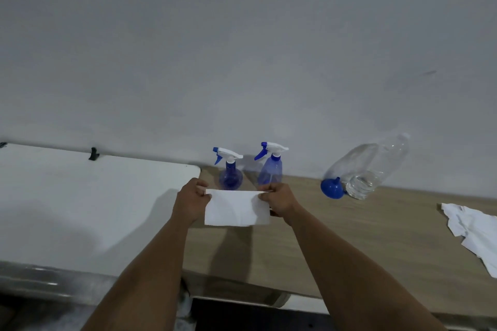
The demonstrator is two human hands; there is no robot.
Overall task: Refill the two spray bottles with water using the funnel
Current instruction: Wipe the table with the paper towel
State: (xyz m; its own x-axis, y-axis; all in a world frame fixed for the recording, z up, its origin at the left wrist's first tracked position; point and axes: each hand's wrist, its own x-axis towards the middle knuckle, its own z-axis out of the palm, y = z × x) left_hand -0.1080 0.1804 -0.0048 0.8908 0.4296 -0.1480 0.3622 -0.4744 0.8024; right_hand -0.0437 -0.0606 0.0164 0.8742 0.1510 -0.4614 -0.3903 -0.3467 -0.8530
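I see my left hand [191, 197] and right hand [279, 199] each pinching an upper corner of a white paper sheet [236, 209], stretched flat between them above the wooden desk [349, 236]. Just behind the sheet, two blue spray bottles stand upright by the wall, caps on: round one [230, 169] left, taller one [271, 165] right. Further right, the blue funnel [332, 188] touches a clear water bottle [372, 166]. Crumpled white paper [473, 231] lies at the far right edge
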